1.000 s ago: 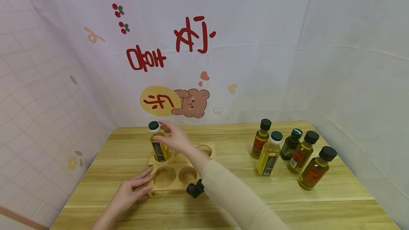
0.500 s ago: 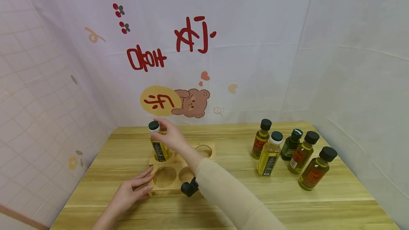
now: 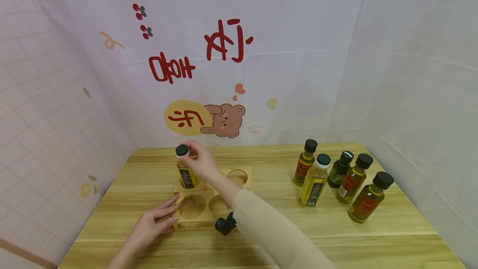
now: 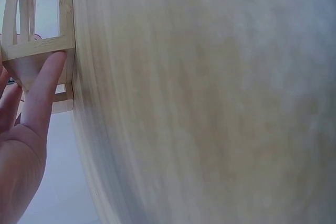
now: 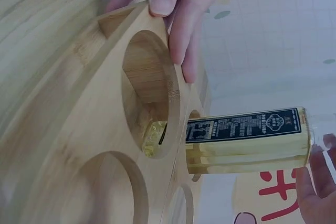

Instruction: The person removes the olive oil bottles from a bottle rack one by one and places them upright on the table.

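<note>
A square glass bottle of yellow oil [image 3: 188, 177], with a dark green cap and white collar, stands in the rear left hole of a two-tier wooden bottle rack [image 3: 203, 220]. My right hand [image 3: 201, 163] pinches its neck from the right, just under the cap. In the right wrist view the bottle's dark label [image 5: 247, 125] shows, and its base passes down into the rack. My left hand [image 3: 151, 225] rests against the rack's left end with fingers extended. The left wrist view has a straight finger [image 4: 44, 85] touching the rack's side [image 4: 39, 50].
On the table's right side stand a second yellow oil bottle [image 3: 313, 186] and several darker, black-capped bottles [image 3: 367, 204]. Other round holes in the rack hold nothing. A printed cloth [image 3: 298, 74] hangs behind the table, and a black wrist camera [image 3: 225, 224] sits by the right sleeve.
My right hand has closed in on the bottle's neck and now pinches it. The bottle's cap has shifted slightly right and lower. My left hand has stayed in place.
</note>
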`<action>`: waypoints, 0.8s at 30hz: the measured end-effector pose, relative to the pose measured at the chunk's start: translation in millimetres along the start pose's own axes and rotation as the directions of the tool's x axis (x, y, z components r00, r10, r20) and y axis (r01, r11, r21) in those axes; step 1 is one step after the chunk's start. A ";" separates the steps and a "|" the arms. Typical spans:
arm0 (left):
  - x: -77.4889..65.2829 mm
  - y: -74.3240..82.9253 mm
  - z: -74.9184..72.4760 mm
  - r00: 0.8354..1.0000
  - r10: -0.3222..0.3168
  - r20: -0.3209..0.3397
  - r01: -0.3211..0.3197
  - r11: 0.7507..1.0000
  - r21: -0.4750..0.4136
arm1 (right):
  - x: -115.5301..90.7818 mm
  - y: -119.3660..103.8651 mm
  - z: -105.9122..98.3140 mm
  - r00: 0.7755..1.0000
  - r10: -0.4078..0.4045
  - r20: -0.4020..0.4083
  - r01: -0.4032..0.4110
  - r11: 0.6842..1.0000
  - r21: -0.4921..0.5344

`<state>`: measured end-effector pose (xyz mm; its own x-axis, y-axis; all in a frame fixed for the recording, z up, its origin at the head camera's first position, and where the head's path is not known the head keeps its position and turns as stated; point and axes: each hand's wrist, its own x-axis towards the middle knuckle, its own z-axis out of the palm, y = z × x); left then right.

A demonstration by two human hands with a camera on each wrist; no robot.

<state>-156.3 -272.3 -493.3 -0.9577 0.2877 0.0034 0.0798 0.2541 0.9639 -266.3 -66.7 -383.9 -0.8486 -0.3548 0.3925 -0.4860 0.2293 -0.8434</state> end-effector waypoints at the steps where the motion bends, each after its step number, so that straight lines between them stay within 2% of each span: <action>1: 0.0 0.2 0.1 1.000 0.001 0.001 -0.001 1.000 0.004 | -1.4 0.5 -1.1 1.000 -0.010 -0.011 0.010 1.000 0.008; 8: 0.4 0.4 0.5 1.000 0.003 0.002 -0.003 1.000 0.011 | -5.3 -7.7 -13.9 0.996 -0.062 -0.058 0.064 0.997 0.042; 15: 0.8 0.6 0.7 1.000 0.025 0.000 -0.025 0.999 0.027 | -9.8 -23.9 -37.7 0.989 -0.126 -0.078 0.134 0.985 0.112; 24: -0.4 3.0 1.5 1.000 0.014 -0.006 -0.014 1.000 0.013 | -24.3 -36.6 -74.5 0.983 -0.174 -0.062 0.179 0.980 0.091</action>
<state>-155.3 -270.2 -490.8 -0.9581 0.2859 0.0187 0.0970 0.2622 0.9601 -243.5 1.0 -335.2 -0.7625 -0.3325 0.5550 -0.6088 0.0782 -0.7895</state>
